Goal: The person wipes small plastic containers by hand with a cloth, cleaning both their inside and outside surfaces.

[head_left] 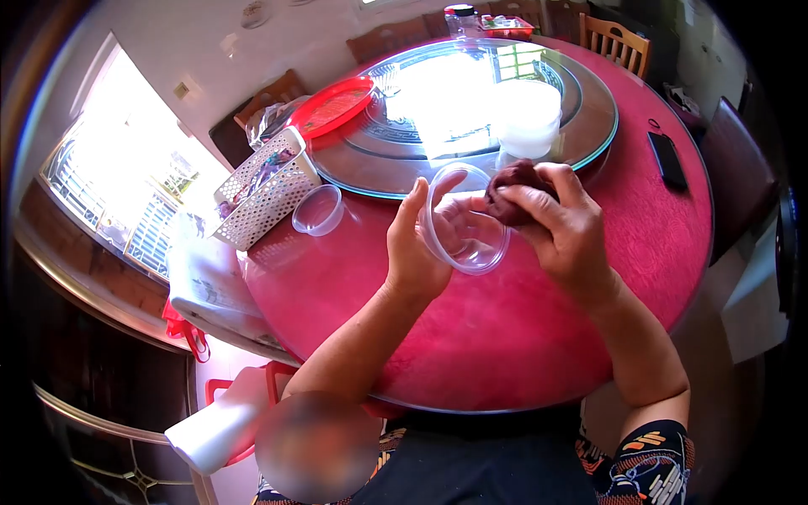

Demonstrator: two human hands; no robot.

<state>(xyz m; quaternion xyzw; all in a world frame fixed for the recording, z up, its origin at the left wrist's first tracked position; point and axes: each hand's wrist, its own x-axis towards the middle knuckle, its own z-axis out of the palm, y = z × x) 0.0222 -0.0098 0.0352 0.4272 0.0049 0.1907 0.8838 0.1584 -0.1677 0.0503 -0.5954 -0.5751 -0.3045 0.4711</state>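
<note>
Above the red table [505, 337], my left hand [421, 248] is wrapped round a clear plastic bowl [475, 252], which is tilted with its opening toward me. My right hand [572, 223] pinches a dark brown cloth [512, 189] at the bowl's upper right rim. Another clear bowl [318, 210] rests on the table to the left, beside a white perforated basket [268, 194] with items inside. Behind my hands, a stack of white translucent containers [528, 118] stands on the glass turntable [387, 172].
A red tray [332, 108] lies at the turntable's left edge. A black phone [667, 160] is on the right side of the table. Jars [462, 23] and a red container [507, 28] stand at the far edge. Chairs [614, 44] surround the table.
</note>
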